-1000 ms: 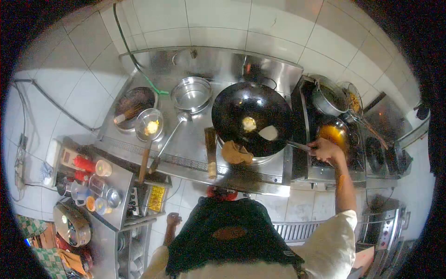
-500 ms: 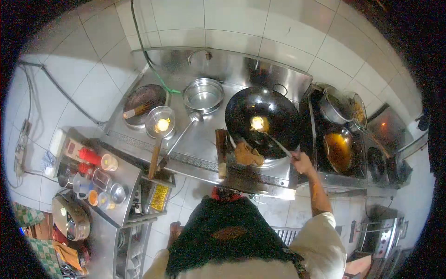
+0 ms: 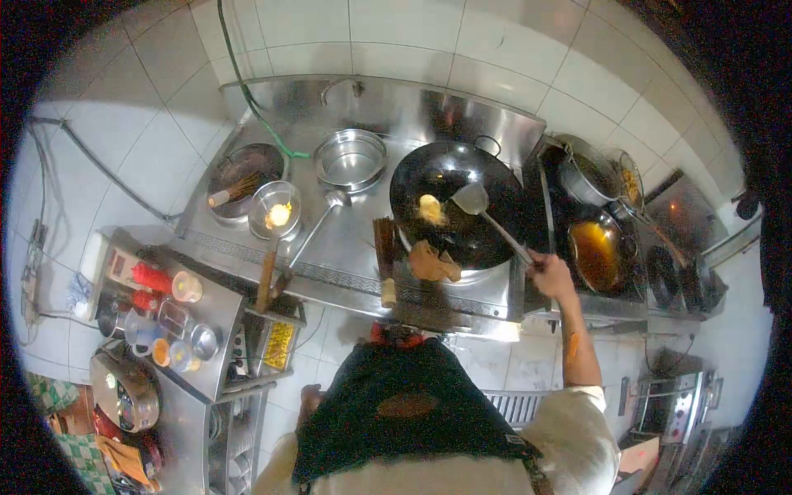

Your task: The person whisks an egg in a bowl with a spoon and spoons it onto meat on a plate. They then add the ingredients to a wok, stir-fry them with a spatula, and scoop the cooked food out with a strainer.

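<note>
My right hand [image 3: 551, 276] is closed around the handle of a wok spatula [image 3: 502, 231], right of the large black wok [image 3: 487, 239]. The spatula's broad blade is over the wok, to the right of a pale yellow lump of food [image 3: 430, 209] that looks like egg. A folded brown cloth [image 3: 433, 261] lies at the wok's near left rim. My left hand [image 3: 310, 400] hangs low beside the dark apron, away from the stove; its fingers are too unclear to read.
Left of the wok are a bamboo brush [image 3: 385, 260], a metal pot [image 3: 350, 160], a ladle [image 3: 318, 239] and a strainer [image 3: 275, 216] with yellow food. A pan of brown oil [image 3: 597, 256] sits at right. Bottles and tubs crowd the left side counter [image 3: 216, 318].
The spatula blade has moved away from the yellow lump, up and to the right, and now shows its flat face. My right hand has shifted slightly right relative to the wok.
</note>
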Demonstrator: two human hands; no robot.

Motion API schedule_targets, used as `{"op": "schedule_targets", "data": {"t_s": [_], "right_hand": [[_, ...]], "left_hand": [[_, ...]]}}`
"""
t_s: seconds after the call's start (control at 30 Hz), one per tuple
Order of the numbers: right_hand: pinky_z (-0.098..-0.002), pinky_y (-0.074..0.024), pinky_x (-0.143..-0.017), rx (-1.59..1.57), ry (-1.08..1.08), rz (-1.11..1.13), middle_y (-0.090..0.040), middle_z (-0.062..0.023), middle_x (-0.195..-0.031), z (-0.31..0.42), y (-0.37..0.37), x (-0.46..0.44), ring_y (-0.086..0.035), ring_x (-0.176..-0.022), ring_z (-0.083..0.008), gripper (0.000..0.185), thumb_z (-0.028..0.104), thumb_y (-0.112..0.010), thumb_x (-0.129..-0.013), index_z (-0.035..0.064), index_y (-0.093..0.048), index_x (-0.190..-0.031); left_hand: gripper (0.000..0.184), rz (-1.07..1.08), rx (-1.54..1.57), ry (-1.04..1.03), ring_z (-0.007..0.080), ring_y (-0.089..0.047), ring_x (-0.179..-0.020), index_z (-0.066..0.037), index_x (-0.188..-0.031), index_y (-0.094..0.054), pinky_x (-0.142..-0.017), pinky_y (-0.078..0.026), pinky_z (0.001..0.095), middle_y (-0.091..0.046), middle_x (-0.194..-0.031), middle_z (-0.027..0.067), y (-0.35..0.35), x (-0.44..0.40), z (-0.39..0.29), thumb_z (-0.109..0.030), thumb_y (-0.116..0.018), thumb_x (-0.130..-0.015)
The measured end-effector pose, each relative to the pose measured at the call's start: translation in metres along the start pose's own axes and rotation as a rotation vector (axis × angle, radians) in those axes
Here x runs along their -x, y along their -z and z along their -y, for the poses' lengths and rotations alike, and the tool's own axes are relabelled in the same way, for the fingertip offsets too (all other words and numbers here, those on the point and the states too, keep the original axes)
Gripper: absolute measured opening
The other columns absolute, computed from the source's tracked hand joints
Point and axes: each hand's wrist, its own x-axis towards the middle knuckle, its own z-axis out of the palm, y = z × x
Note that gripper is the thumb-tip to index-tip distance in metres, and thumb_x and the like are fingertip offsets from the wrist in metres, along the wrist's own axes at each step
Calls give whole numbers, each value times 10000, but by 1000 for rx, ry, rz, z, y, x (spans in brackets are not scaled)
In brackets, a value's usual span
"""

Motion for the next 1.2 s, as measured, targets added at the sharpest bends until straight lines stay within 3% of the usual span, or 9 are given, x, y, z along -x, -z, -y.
{"op": "schedule_targets", "data": {"t_s": [0.2, 0.37, 0.47, 0.57, 0.67, 0.77, 0.93, 1.03, 1.2], "right_hand": [[-496, -536, -838, 87, -140, 136, -698, -236, -969, -11, 15, 11, -672, -943, -409, 427, 313, -726, -799, 159, -703, -1197], [-493, -547, -840, 273, -80, 59, -687, -205, -1001, -34, 27, 8, -668, -960, -406, 392, 337, -723, -813, 176, -710, -1171], [-499, -544, -837, 268, -190, 95, -688, -230, -962, -40, 33, -4, -673, -929, -413, 381, 313, -712, -810, 175, -715, -1165], [-500, -543, -831, 240, -109, 93, -686, -265, -943, -37, 41, -7, -679, -909, -419, 380, 260, -679, -808, 188, -715, -1180], [-506, -547, -808, 250, -118, 134, -685, -266, -930, -60, 13, -21, -672, -901, -428, 377, 255, -663, -813, 177, -713, -1179], [-485, -556, -769, 228, -72, 189, -702, -245, -881, -63, -20, -21, -708, -853, -382, 380, 232, -655, -815, 137, -708, -1179], [-337, -534, -577, -473, -350, 477, -672, -132, -711, -12, -56, -10, -640, -588, -163, 413, 184, -659, -818, 82, -681, -1217], [-322, -529, -542, -425, -117, 286, -598, -98, -584, 7, -87, -2, -566, -472, -115, 472, 219, -671, -845, 110, -640, -1303], [-427, -548, -874, -336, 124, 151, -673, -225, -1137, 23, -93, 12, -685, -998, -377, 487, 167, -672, -806, 126, -643, -1291]], "left_hand": [[336, -115, 139, -264, 394, -659, -789, -79, -878, -692, -691, -504, 510, -686, -815, 198, -11, -8, -4, -395, -653, -769], [335, 122, -703, -132, 386, -676, -786, -81, -861, -695, -691, -526, 489, -690, -802, 187, -2, -23, -1, -397, -640, -763], [320, 120, -802, -178, 360, -693, -778, -82, -855, -700, -686, -538, 489, -704, -818, 168, -7, -4, -23, -383, -636, -767], [139, 94, -621, -211, 208, -587, -636, -65, -795, -665, -575, -486, 366, -634, -698, 77, -10, -3, -3, -194, -703, -830], [313, 75, -376, -5, 334, -699, -776, -71, -837, -701, -673, -543, 469, -704, -815, 156, -10, -1, 0, -368, -616, -783], [317, 39, -462, -158, 330, -690, -776, -78, -831, -690, -678, -538, 472, -697, -804, 149, -7, 9, 3, -379, -602, -785], [309, -36, -549, -264, 331, -675, -774, -94, -833, -677, -676, -525, 477, -683, -775, 148, -13, 15, 4, -387, -593, -786], [296, -61, -568, -263, 333, -671, -767, -103, -841, -679, -671, -523, 474, -680, -771, 143, -13, 17, 8, -382, -595, -789], [277, -113, -563, -303, 341, -667, -770, -117, -848, -683, -672, -522, 468, -680, -781, 132, -13, 25, 7, -374, -596, -790]]}}
